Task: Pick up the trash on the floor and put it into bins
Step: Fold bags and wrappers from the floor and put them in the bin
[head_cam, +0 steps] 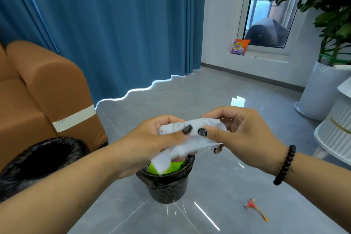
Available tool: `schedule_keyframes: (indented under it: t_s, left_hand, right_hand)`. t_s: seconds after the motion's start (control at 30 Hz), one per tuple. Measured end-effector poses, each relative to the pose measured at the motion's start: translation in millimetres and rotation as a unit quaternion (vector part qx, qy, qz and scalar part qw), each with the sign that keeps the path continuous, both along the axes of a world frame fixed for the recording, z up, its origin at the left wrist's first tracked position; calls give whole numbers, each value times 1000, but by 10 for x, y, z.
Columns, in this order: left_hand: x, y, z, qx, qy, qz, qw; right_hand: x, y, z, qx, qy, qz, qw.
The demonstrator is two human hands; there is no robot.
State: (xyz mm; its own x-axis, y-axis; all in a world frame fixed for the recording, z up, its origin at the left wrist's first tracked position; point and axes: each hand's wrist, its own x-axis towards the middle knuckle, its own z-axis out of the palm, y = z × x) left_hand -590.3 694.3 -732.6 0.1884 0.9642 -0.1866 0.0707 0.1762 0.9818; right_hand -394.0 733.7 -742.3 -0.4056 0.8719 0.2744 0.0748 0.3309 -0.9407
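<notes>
Both my hands hold a crumpled white plastic wrapper (191,138) in the air, straight above a small black bin (167,186). My left hand (150,146) grips its left end, thumb on top. My right hand (243,135) pinches its right end. A loose flap of the wrapper hangs down towards the bin's mouth. The small bin has a dark liner and green trash (175,166) inside. On the floor at the lower right lies an orange scrap of wrapper (255,208).
A bigger bin (40,159) with a black bag stands at the left, against a brown sofa (43,93). Blue curtains hang behind. A detergent bag (239,47) leans on the window sill. White plant pots (321,91) stand at the right on grey glossy tiles.
</notes>
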Motion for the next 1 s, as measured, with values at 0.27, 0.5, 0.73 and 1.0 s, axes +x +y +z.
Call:
schedule_keyframes:
  t_s: [0.27,0.5,0.73,1.0]
  left_hand:
    - [-36,31,12,19,-30,33,999]
    - [-34,24,-5,128,39,62,989]
    - [26,69,-46,-20,-70,48,996]
    - [-54,200,-102,-33,-93,75,992]
  right_hand:
    - [52,32,-22,334,-165,-33,928]
    - [10,-1,1,-79,-17,46,996]
    - [3,93,-76,190,-111,-58,974]
    - [-20,179,-139,370,-192,-35,909]
